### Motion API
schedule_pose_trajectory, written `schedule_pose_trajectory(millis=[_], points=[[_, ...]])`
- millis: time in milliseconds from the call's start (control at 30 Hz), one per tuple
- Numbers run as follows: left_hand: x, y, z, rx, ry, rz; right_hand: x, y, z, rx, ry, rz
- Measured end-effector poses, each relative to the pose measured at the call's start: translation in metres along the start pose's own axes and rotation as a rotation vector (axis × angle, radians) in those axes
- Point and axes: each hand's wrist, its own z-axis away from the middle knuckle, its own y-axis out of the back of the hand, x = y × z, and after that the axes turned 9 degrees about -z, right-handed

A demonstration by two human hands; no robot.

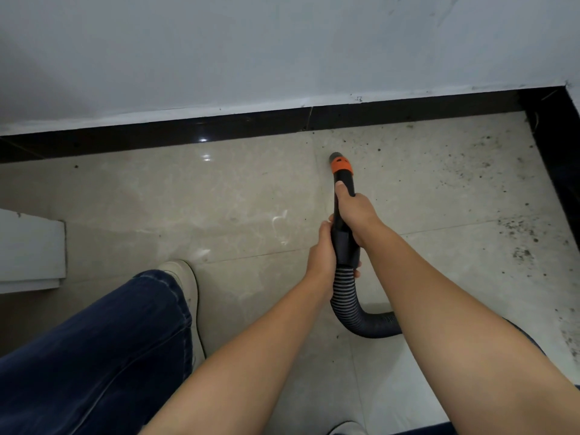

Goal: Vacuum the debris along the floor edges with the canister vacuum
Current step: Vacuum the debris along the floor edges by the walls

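Note:
A black vacuum wand (pixel 344 233) with an orange collar (pixel 341 165) and a grey tip points down at the beige tiled floor, a short way from the black baseboard (pixel 251 124). My right hand (pixel 356 211) grips the wand's upper part, thumb laid along it. My left hand (pixel 323 251) grips the wand lower down, where the ribbed black hose (pixel 348 306) joins. The hose curves off under my right forearm. Dark debris specks (pixel 464 161) are scattered over the floor to the right of the tip, thickest near the corner. The canister is out of view.
A white wall (pixel 282 51) rises above the baseboard, and a second baseboard (pixel 555 158) runs down the right side from the corner. A white board (pixel 31 249) lies at the left edge. My left leg in jeans and a pale shoe (pixel 185 287) stand on the floor at left.

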Motion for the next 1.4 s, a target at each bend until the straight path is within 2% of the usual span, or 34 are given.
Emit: schedule_pose_trajectory(millis=[367,867,1400], points=[[0.008,0.009,-0.013,0.068,-0.025,0.091,-0.014,-0.022,-0.007,-0.083,0.016,0.043],[0.023,0.003,-0.03,0.063,-0.037,0.117,-0.029,-0.023,-0.023,-0.111,0.058,0.063],[0.032,-0.017,-0.043,0.012,0.007,-0.007,-0.03,0.007,-0.038,0.003,0.023,-0.065]])
